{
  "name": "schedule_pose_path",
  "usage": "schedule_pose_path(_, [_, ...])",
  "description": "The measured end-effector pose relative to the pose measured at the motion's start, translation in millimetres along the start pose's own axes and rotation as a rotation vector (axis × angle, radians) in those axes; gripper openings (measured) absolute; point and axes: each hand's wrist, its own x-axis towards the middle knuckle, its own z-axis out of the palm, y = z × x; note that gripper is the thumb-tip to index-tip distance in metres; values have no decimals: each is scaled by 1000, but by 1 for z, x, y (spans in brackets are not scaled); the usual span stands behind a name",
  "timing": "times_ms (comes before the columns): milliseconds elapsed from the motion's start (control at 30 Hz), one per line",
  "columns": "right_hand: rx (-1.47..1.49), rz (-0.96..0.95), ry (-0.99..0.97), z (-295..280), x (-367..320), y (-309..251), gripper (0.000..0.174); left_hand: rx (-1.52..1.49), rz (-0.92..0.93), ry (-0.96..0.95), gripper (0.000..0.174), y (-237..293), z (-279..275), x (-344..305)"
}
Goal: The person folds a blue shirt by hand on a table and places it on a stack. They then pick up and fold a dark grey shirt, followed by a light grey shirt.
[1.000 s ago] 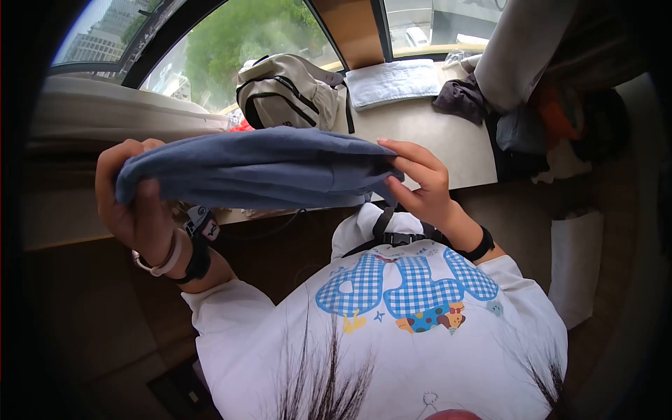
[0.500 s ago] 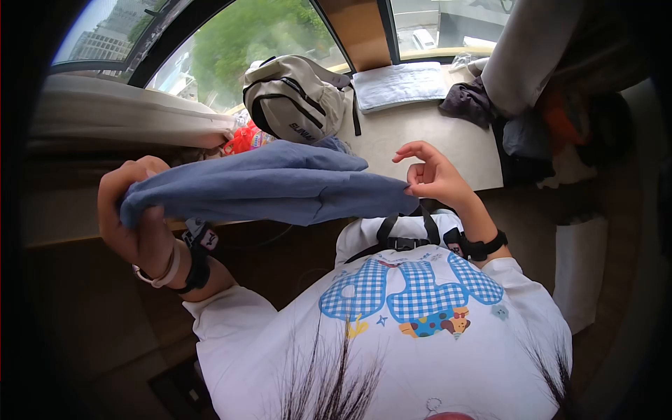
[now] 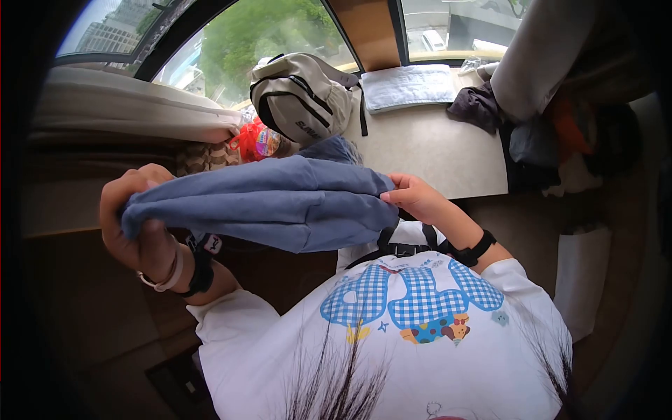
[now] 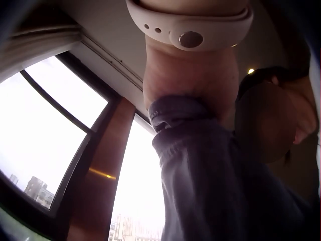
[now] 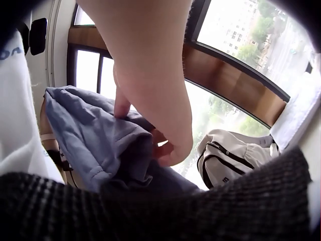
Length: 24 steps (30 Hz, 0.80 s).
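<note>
Behind the work, a cream window ledge [image 3: 441,157] is occupied by an off-white, black-trimmed backpack [image 3: 297,105] and a folded pale-blue towel [image 3: 409,86]; its near edge is partly hidden by a creased, blue-grey fabric garment [image 3: 259,196], held stretched sideways in mid-air, gripped by the left hand [image 3: 115,206] and pinched by the right hand [image 3: 420,199].

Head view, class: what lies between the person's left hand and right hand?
The blue cloth lies between them: the left hand grips one end and the right hand pinches the other. The head view shows the whole span.
</note>
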Motion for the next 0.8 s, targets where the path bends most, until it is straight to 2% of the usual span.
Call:
schedule_pose_path(67, [53,-107,49,0,-9,-10,30,46,-67,28,27,-2,-3,-6])
schedule_pose_path(100, [-34,-213,79,-5,-12,-14,29,71,-99,44,27,-3,-5,-9])
schedule_pose_path(167, [-13,-470,127,-9,-23,-30,32,102,-129,70,27,-6,-9,-12])
schedule_pose_path(200, [126,-557,77,-14,-29,-37,32,114,-144,81,27,-8,-9,-14])
schedule_pose_path(267, [245,-609,122,-24,-38,-46,27,132,-183,125,26,-11,-11,-18])
schedule_pose_path(367, [461,-542,40,-41,-39,-41,20,107,-202,149,24,-16,-8,-19])
schedule_pose_path(467, [410,-346,309,-54,-24,-28,14,195,-216,163,21,-12,-3,-15])
schedule_pose_path(500, [450,-315,330,-55,-21,-23,15,244,-218,168,20,-9,1,-11])
schedule_pose_path(633, [625,-239,257,-52,-13,-7,18,334,-214,117,19,-4,10,3])
schedule_pose_path(733, [751,-190,313,-45,-8,-10,20,285,-235,153,15,-5,22,15])
schedule_pose_path(800, [623,-77,308,-27,-6,-9,21,279,-188,186,13,-5,32,25])
